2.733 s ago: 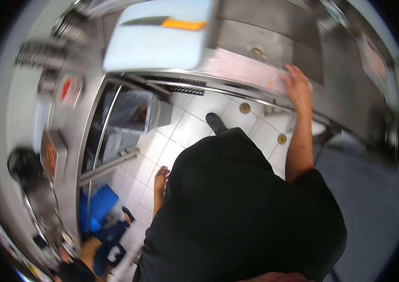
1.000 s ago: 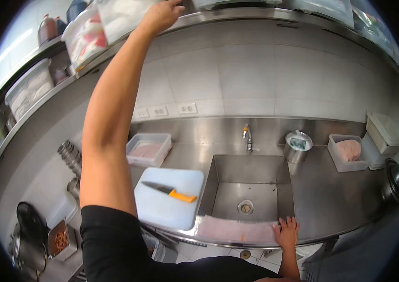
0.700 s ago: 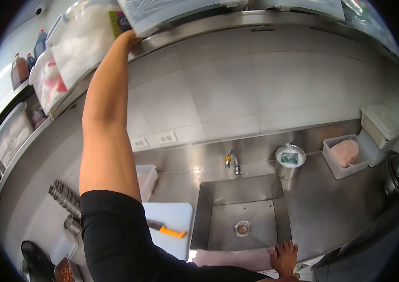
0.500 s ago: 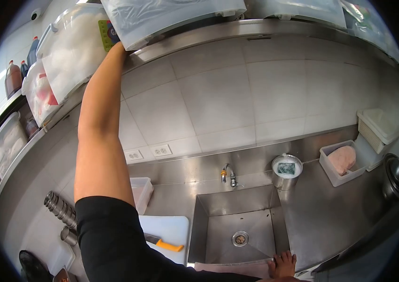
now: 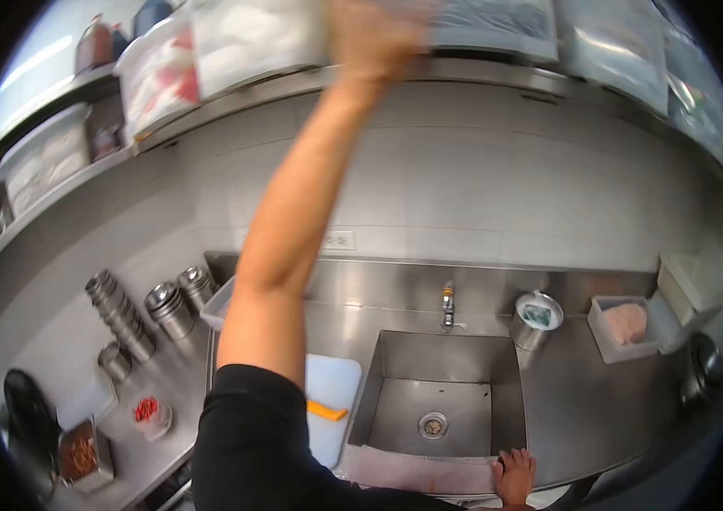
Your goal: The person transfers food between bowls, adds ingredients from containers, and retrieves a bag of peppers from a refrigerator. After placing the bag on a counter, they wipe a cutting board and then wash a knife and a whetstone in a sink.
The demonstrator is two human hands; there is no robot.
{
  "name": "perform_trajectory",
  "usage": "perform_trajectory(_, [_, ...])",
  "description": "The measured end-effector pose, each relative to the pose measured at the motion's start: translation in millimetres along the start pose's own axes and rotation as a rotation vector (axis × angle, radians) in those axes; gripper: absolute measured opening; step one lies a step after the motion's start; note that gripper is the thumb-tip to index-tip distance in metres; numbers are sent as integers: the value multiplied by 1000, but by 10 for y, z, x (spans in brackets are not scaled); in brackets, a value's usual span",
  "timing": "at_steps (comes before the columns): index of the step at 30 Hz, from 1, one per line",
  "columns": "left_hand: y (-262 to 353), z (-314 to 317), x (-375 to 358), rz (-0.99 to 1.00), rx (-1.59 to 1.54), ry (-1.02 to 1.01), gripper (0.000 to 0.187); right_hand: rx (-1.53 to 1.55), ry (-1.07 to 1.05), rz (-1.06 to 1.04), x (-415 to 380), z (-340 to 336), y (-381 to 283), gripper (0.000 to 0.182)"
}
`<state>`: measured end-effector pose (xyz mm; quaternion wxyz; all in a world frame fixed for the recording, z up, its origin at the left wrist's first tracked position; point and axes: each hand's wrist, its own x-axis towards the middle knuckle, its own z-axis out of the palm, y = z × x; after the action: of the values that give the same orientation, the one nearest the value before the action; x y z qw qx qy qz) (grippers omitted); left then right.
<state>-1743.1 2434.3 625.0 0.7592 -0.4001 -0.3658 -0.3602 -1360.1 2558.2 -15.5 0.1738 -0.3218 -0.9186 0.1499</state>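
My left hand (image 5: pixel 382 38) is raised to the upper shelf, in front of the clear plastic bins (image 5: pixel 493 25). It is smeared by motion, so its fingers and anything in them cannot be made out. My right hand (image 5: pixel 515 477) rests on the front rim of the sink (image 5: pixel 507 383) at its right corner, fingers apart and lying over the edge. Beside it, a pale pink sheet (image 5: pixel 421 470) lies along that rim. Below my left arm, a knife with a yellow handle (image 5: pixel 327 410) lies on a white cutting board (image 5: pixel 333 383), its blade hidden by the arm.
A metal pot (image 5: pixel 531 334) with a green sponge stands right of the faucet (image 5: pixel 448 308). Farther right, a plastic tub (image 5: pixel 604 341) holds a pink lump resembling raw meat. Stacked metal cups (image 5: pixel 119 315), a cup of red pieces (image 5: pixel 151 417) and a metal pan (image 5: pixel 102 473) occupy the left counter.
My left hand has come away from beside the bin on the shelf and swung right. The view has shifted, showing more of the left counter. My right hand stays on the sink rim.
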Motion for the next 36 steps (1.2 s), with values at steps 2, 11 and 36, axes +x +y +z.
perform_trajectory(2, [659,53,-88,356,-16,-184,54,3,6,-18,-78,54,0,44])
perform_trajectory(11, [-207,175,-410,269,266,-578,58,50,3,20,-33,-17,-18,46])
perform_trajectory(36, [1074,2661,210,-156,161,-1432,36,-53,-40,86,503,-780,2016,74])
